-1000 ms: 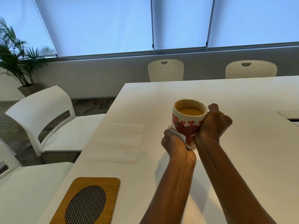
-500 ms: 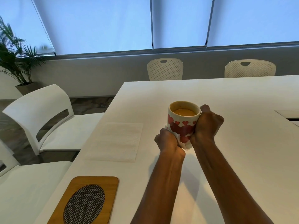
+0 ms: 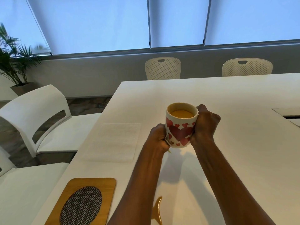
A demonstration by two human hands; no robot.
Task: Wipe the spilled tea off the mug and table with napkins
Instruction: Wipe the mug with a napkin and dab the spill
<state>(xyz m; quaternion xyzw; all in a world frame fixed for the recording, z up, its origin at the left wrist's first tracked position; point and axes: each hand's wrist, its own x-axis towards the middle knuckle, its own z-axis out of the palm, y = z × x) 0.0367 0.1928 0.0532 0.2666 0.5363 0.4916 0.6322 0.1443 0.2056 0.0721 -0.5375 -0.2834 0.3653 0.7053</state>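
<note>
Centre frame, the mug [image 3: 181, 127] is gripped by the right hand [image 3: 206, 124], curled round its right side, while a crumpled napkin [image 3: 167, 140] is clenched against it in the left hand [image 3: 158, 138]. It is nearly full: tipped under the rubbing, more tea could be slopped onto the desk [image 3: 235, 159].

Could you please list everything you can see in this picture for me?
table: one, white, fills foreground
mug: one, white with red hearts, tea inside, centre
crumpled napkin: one, white, against mug's left side
flat napkin: one, white, on table left of mug
spilled tea: one puddle, amber, on table between forearms
trivet: one, wood with mesh oval, table's near-left corner
chairs: four, white, two left, two opposite
plant: one, green, far left
hands: two; left hand grips crumpled napkin, right hand grips mug
</note>
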